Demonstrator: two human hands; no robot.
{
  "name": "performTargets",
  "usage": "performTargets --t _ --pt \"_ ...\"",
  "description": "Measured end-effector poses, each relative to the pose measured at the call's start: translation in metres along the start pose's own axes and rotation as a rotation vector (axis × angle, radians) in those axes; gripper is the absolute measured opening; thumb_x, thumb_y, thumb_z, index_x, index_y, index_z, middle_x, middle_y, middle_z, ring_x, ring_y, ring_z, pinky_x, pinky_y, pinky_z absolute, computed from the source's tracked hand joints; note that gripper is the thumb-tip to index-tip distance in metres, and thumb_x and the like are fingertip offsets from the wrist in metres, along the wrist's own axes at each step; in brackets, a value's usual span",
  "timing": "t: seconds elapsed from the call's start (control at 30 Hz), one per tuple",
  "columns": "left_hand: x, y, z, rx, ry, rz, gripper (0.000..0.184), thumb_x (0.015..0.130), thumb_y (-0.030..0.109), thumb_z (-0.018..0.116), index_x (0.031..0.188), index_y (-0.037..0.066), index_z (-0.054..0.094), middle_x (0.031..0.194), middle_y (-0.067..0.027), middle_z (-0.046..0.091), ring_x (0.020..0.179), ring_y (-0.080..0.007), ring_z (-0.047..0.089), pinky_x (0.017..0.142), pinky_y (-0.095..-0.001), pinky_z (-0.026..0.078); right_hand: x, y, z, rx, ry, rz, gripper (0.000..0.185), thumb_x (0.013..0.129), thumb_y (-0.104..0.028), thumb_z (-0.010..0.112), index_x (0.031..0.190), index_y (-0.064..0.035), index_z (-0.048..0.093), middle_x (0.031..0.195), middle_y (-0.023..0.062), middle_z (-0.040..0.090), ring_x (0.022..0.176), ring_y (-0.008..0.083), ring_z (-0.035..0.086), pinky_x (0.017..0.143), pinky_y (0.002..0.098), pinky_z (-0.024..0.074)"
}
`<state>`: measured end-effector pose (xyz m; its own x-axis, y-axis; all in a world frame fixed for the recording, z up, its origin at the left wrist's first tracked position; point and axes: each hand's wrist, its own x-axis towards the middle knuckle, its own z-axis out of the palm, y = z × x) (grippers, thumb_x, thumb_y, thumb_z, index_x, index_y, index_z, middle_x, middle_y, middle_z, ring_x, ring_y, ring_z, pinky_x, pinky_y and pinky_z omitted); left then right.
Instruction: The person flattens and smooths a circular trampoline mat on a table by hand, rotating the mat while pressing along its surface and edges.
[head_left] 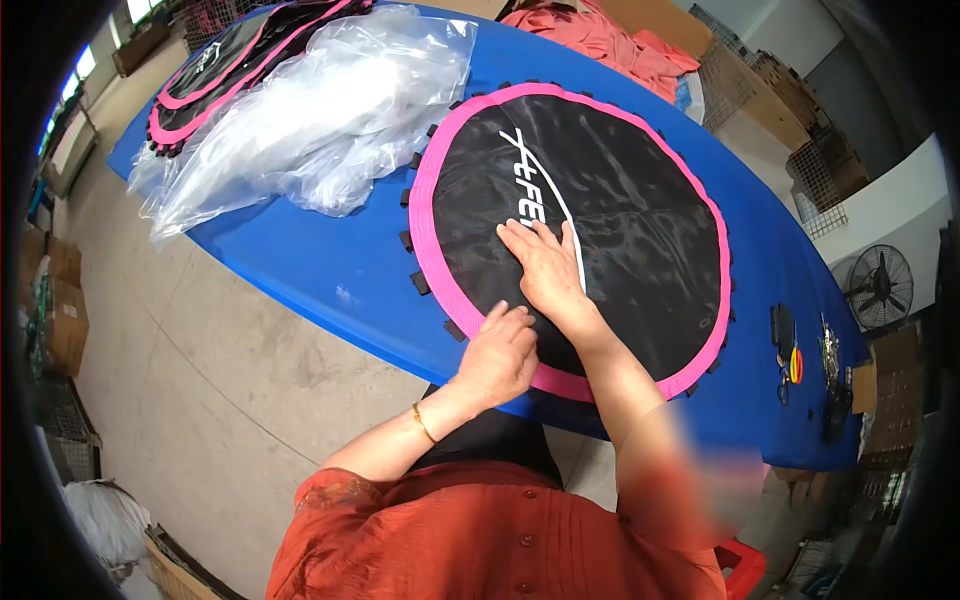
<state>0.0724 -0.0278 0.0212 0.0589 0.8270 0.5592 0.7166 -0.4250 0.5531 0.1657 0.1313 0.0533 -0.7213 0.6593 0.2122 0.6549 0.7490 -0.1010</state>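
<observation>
A round black trampoline mat [640, 230] with a pink border, white lettering and black tabs around its rim lies flat on a blue-covered table [300, 275]. My right hand [545, 268] rests palm down on the black fabric beside the lettering, its fingers spread. At the near left part of the pink border is my left hand [495, 355], fingers curled in and closed on the mat's edge. The hand covers that stretch of border, and its fingertips are partly hidden.
Crumpled clear plastic bags [330, 110] lie at the left, partly over more pink-edged mats [215, 65]. Scissors [783, 380] and a yellow-and-red-handled tool [796, 365] sit at the right end. Beyond the table are pink fabric [600, 45] and a fan [880, 283].
</observation>
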Motion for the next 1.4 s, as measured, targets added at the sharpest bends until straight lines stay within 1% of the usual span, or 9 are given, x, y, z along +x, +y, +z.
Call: performTargets --t 0.1,0.17,0.27,0.6,0.67,0.8,1.03,1.2,1.4 --pt "0.006 -0.014 -0.029 0.129 0.124 -0.057 0.028 0.086 0.011 0.072 0.111 0.000 0.068 0.130 -0.0213 0.063 0.136 -0.0413 0.055 0.122 -0.0616 0.038 -0.004 -0.015 -0.009 -0.009 -0.045 -0.018 0.076 0.085 0.009 0.058 0.156 -0.0154 0.058 0.160 0.0069 0.058 0.148 0.0382 0.051 0.128 0.0672 0.0217" --pt "0.007 -0.021 -0.048 0.304 0.092 -0.240 0.041 0.089 0.017 0.073 0.124 -0.002 0.065 0.141 -0.0260 0.057 0.143 -0.0462 0.048 0.124 -0.0658 0.031 -0.017 -0.022 -0.012 -0.014 -0.039 -0.060 0.073 0.085 0.010 0.057 0.154 -0.0132 0.060 0.157 0.0087 0.060 0.146 0.0382 0.053 0.127 0.0667 0.0231" --pt "0.001 -0.043 -0.055 0.399 0.091 -0.372 0.052 0.093 0.024 0.072 0.135 -0.005 0.064 0.150 -0.0329 0.053 0.147 -0.0511 0.043 0.126 -0.0665 0.028 -0.021 -0.029 -0.006 -0.022 -0.039 -0.057 0.071 0.086 0.009 0.057 0.153 -0.0132 0.060 0.157 0.0085 0.061 0.145 0.0379 0.053 0.127 0.0667 0.0237" --pt "-0.002 -0.049 -0.052 0.381 0.138 -0.325 0.051 0.091 0.026 0.071 0.132 -0.005 0.067 0.148 -0.0361 0.054 0.144 -0.0533 0.049 0.125 -0.0633 0.032 0.012 -0.031 0.008 -0.015 0.023 -0.022 0.070 0.087 0.009 0.057 0.154 -0.0134 0.059 0.158 0.0079 0.059 0.144 0.0371 0.055 0.126 0.0660 0.0256" --pt "-0.001 -0.047 -0.053 0.392 0.157 -0.325 0.049 0.091 0.023 0.073 0.132 -0.004 0.067 0.147 -0.0344 0.056 0.142 -0.0522 0.051 0.124 -0.0622 0.035 -0.003 -0.035 0.008 0.043 0.125 -0.158 0.068 0.087 0.007 0.060 0.152 -0.0122 0.060 0.156 0.0086 0.061 0.141 0.0373 0.056 0.125 0.0661 0.0280" --pt "0.001 -0.045 -0.053 0.404 0.193 -0.313 0.044 0.089 0.019 0.075 0.127 -0.002 0.067 0.145 -0.0328 0.057 0.139 -0.0513 0.054 0.122 -0.0609 0.038 -0.012 -0.054 -0.001 0.093 0.097 -0.172 0.067 0.086 0.002 0.066 0.151 -0.0124 0.062 0.153 0.0080 0.063 0.139 0.0372 0.057 0.123 0.0679 0.0289" --pt "-0.001 -0.049 -0.050 0.380 0.185 -0.309 0.039 0.091 0.022 0.071 0.118 -0.006 0.066 0.145 -0.0376 0.056 0.141 -0.0549 0.051 0.124 -0.0628 0.036 0.024 -0.064 0.012 0.066 0.040 -0.126 0.070 0.086 0.003 0.065 0.153 -0.0138 0.059 0.156 0.0086 0.060 0.141 0.0379 0.055 0.124 0.0701 0.0256" --pt "-0.002 -0.048 -0.048 0.391 0.176 -0.297 0.037 0.090 0.019 0.069 0.117 -0.006 0.064 0.146 -0.0382 0.054 0.141 -0.0554 0.051 0.123 -0.0629 0.036 -0.017 -0.066 -0.002 0.092 0.016 -0.176 0.068 0.088 0.000 0.065 0.154 -0.0164 0.060 0.156 0.0041 0.060 0.140 0.0358 0.056 0.125 0.0686 0.0255" --pt "-0.002 -0.049 -0.049 0.382 0.179 -0.295 0.034 0.090 0.019 0.068 0.114 -0.005 0.063 0.146 -0.0382 0.055 0.141 -0.0554 0.051 0.124 -0.0630 0.036 -0.025 -0.064 -0.003 0.085 0.020 -0.152 0.065 0.088 -0.001 0.065 0.152 -0.0156 0.061 0.156 0.0051 0.060 0.141 0.0362 0.056 0.125 0.0684 0.0251"
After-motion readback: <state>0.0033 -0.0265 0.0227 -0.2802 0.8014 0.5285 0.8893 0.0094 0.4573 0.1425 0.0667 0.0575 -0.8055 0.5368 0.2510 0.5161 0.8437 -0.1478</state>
